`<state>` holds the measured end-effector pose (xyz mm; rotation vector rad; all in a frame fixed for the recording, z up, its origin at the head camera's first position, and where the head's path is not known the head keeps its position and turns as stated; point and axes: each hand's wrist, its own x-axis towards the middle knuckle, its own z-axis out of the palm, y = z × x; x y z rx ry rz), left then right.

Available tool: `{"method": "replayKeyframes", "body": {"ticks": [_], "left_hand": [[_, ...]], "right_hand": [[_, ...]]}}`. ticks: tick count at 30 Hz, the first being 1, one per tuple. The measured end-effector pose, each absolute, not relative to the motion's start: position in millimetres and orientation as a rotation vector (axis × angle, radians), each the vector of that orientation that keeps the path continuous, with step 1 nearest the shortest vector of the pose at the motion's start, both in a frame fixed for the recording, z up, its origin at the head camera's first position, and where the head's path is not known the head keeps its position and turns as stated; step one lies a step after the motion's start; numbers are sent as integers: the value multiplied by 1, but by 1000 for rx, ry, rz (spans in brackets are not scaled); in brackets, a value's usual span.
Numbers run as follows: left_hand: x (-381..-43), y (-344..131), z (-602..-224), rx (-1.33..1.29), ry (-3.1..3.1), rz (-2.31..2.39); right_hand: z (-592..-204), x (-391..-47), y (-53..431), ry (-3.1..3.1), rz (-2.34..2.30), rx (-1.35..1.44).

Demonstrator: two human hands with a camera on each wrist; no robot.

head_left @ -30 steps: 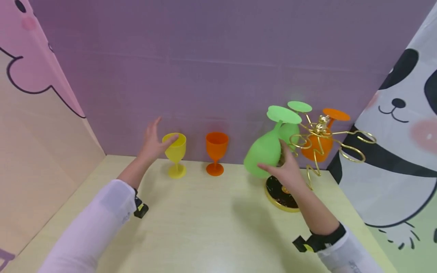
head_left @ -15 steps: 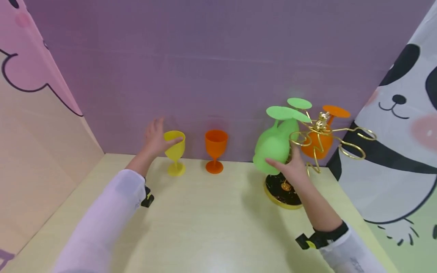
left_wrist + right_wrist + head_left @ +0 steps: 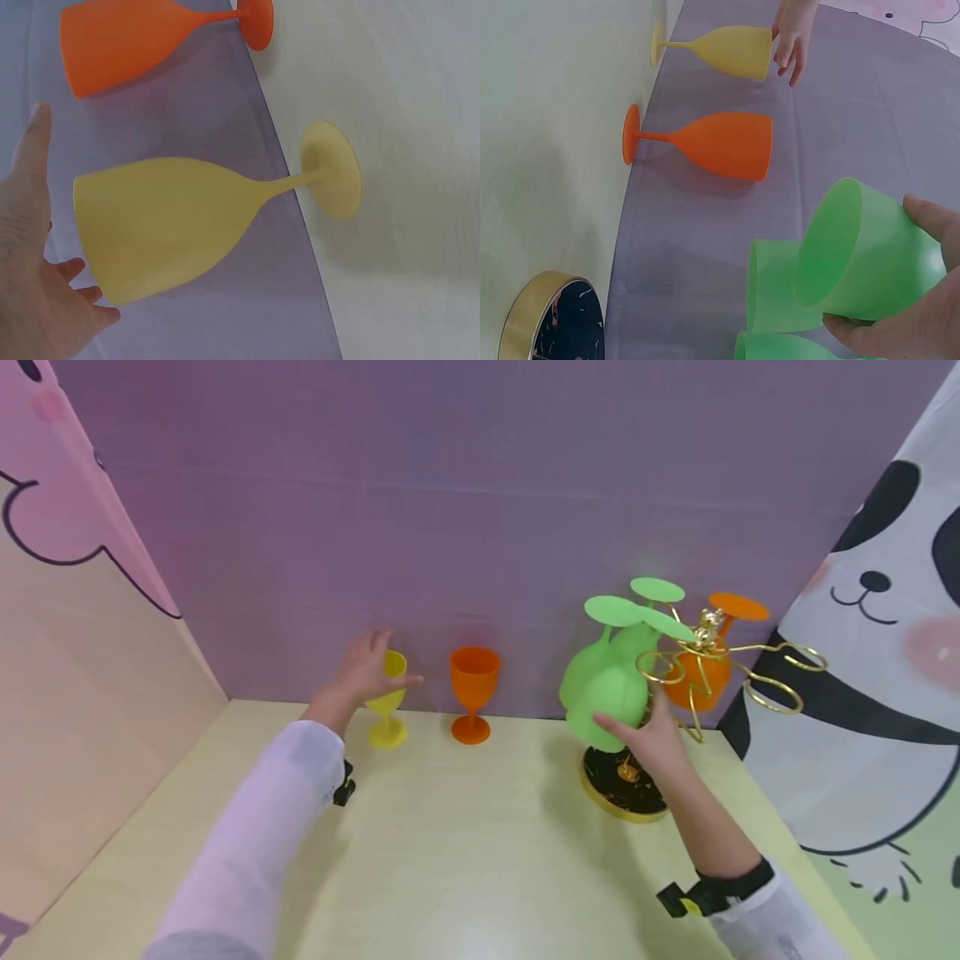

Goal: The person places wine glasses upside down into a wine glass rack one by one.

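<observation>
My right hand (image 3: 656, 739) grips a green goblet (image 3: 609, 706) by its bowl, thumb on the near side. The goblet is upside down and tilted, its mouth down to the left and its foot beside the gold wire rack (image 3: 703, 650). Two more green goblets hang inverted behind it, one showing its round foot (image 3: 611, 610) and one its foot (image 3: 657, 589). At the left, a yellow goblet (image 3: 165, 225) stands upright on the table. My left hand (image 3: 366, 670) is spread around its rim, thumb and fingers apart; I cannot tell whether they touch it.
An orange goblet (image 3: 474, 681) stands upright right of the yellow one. Another orange goblet (image 3: 697, 681) hangs inverted on the rack's far side. Empty wire loops (image 3: 780, 697) stick out right. The rack's round black base (image 3: 618, 785) sits on the table (image 3: 450, 835), before a purple backdrop (image 3: 420, 552).
My left hand has moved right, to the yellow goblet's rim. My right hand has shifted slightly right with the green goblet, whose foot has swung right toward the rack's centre.
</observation>
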<state>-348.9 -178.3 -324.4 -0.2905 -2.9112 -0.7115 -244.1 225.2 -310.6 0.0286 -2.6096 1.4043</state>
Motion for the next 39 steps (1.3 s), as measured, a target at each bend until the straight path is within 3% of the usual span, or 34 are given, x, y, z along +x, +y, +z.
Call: {"method": "replayKeyframes", "body": {"ticks": [39], "left_hand": [[-349, -179, -336, -492, -3012, -152]], "right_hand": [[-326, -238, 235, -2612, 1344, 66]]}}
